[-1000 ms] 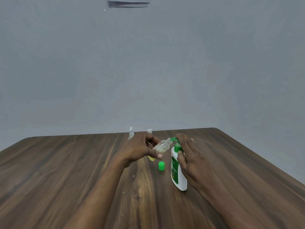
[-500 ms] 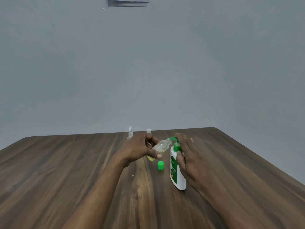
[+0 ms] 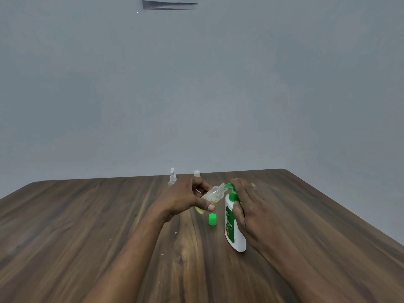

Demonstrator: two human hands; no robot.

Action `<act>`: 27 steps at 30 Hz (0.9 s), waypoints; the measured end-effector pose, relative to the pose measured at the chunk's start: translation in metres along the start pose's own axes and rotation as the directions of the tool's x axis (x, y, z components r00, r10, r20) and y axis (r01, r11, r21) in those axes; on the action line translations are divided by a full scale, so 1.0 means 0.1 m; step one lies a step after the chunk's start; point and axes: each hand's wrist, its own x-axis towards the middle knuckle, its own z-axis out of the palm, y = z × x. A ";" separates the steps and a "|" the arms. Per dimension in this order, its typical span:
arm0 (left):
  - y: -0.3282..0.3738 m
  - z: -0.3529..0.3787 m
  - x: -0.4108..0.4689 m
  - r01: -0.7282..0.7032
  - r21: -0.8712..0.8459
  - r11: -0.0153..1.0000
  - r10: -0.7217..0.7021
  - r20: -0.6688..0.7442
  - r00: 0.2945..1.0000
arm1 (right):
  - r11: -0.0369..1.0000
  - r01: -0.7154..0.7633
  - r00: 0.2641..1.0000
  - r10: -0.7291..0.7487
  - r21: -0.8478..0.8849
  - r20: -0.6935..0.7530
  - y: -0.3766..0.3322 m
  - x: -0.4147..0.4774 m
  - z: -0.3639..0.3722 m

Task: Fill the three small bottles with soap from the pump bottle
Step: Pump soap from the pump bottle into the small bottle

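little has shifted in the last second: the left hand (image 3: 185, 197) still grips the open small bottle (image 3: 213, 194), tilted with its mouth at the nozzle of the pump bottle (image 3: 234, 235). the right hand (image 3: 247, 206) stays clamped on the pump head. only a little yellow soap sits in the small bottle, so filling likely goes on. the green cap (image 3: 212, 219) lies just left of the pump bottle.

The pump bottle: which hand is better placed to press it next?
Right. The right hand rests on the green top of the pump bottle, thumb against its neck; the left hand holds the tilted small bottle at the spout, so it is busy.
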 end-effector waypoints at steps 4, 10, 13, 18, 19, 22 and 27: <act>0.01 0.00 -0.01 0.009 -0.002 1.000 -0.009 -0.005 1.000 | 0.998 -0.043 0.999 0.044 0.048 -0.012 0.01 -0.01 0.01; 0.03 -0.01 -0.02 0.009 -0.004 1.000 -0.009 -0.005 1.000 | 1.000 -0.017 0.999 0.017 -0.008 0.030 0.04 0.01 0.04; 0.04 0.00 -0.02 0.010 0.005 1.000 -0.010 -0.003 1.000 | 1.000 -0.003 1.000 0.004 -0.027 0.028 0.03 0.02 0.03; 0.03 0.01 -0.02 0.013 0.003 1.000 -0.013 -0.013 1.000 | 1.000 -0.007 1.000 0.007 -0.004 0.017 0.01 0.02 -0.01; 0.03 0.01 -0.02 0.011 0.000 1.000 -0.011 -0.010 1.000 | 1.000 -0.005 1.000 0.005 0.008 0.025 0.00 0.01 -0.02; 0.03 0.01 -0.02 0.010 0.000 1.000 -0.010 -0.005 1.000 | 1.000 -0.011 1.000 0.011 0.022 0.002 -0.02 0.01 -0.04; 0.04 0.02 -0.02 0.006 0.002 1.000 -0.006 -0.007 1.000 | 1.000 0.004 0.999 -0.004 0.009 0.051 0.00 0.00 -0.04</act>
